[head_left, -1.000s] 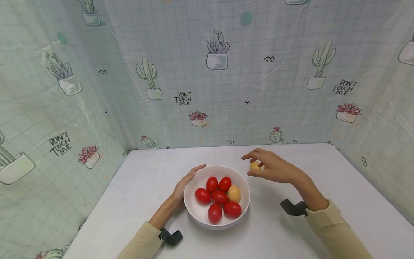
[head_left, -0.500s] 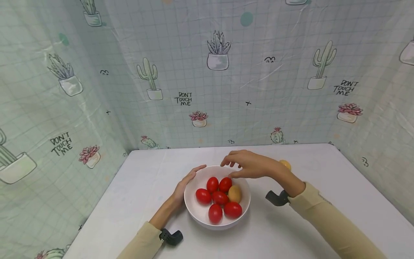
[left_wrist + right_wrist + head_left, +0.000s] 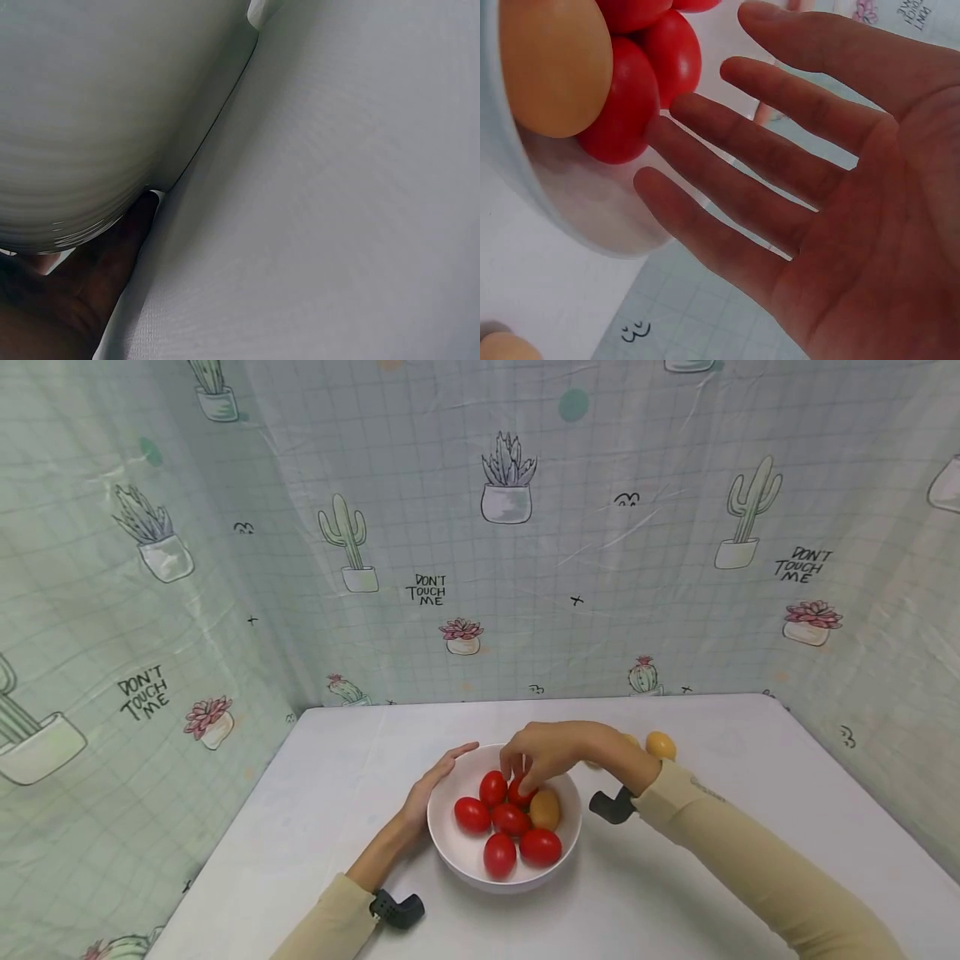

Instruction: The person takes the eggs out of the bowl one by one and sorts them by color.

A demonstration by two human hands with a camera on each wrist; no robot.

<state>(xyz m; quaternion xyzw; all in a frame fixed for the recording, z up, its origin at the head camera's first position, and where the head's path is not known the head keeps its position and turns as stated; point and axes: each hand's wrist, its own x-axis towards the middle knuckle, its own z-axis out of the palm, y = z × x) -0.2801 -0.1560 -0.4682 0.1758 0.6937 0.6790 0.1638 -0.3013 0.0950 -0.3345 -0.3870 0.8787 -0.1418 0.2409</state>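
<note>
A white bowl [image 3: 450,860] holds several smooth red eggs [image 3: 500,856] and one tan egg [image 3: 544,812]. My left hand [image 3: 426,789] rests along the bowl's left outer wall, fingers extended toward the far rim. From the left wrist, my thumb [image 3: 112,255] lies low against the bowl's side. My right hand [image 3: 549,750] reaches over the far rim, fingers pointing down at a red egg [image 3: 521,795] near the back. The right wrist view shows those fingers [image 3: 757,142] spread and fairly straight, with the tan egg off to the left.
Behind my right forearm, a yellow egg [image 3: 661,745] lies on the white table [image 3: 360,752], and another is partly hidden by the arm. A cloth printed with cacti [image 3: 506,568] hangs around the table's back and sides.
My right hand has moved left from beside the yellow eggs on the table, over the rim and down into the bowl. My left hand has stayed at the bowl's side.
</note>
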